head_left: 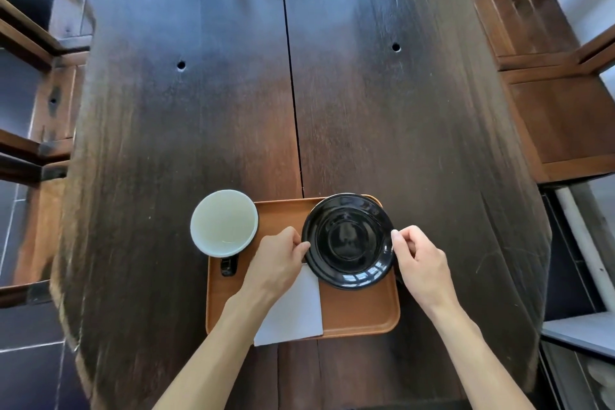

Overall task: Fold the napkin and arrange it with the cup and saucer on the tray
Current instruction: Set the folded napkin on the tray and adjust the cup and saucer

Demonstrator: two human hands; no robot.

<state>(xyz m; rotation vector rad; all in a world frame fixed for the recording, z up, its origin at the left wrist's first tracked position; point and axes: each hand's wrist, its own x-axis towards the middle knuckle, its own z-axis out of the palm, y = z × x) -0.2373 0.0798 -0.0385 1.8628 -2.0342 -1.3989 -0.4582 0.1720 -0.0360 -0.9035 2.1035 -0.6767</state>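
Left hand [283, 260] pinches left rim of saucer [347, 241]; right hand [421, 260] pinches right rim.

Step, judging: placing saucer on tray [359, 309], lower centre of frame. Next likely calls for cup on saucer, napkin squared up.

Cup [224, 222]: white inside, dark handle, overhanging tray's left edge. Napkin [296, 309]: white, folded, overhanging tray's near edge. Saucer: black, glossy, upper right of tray.
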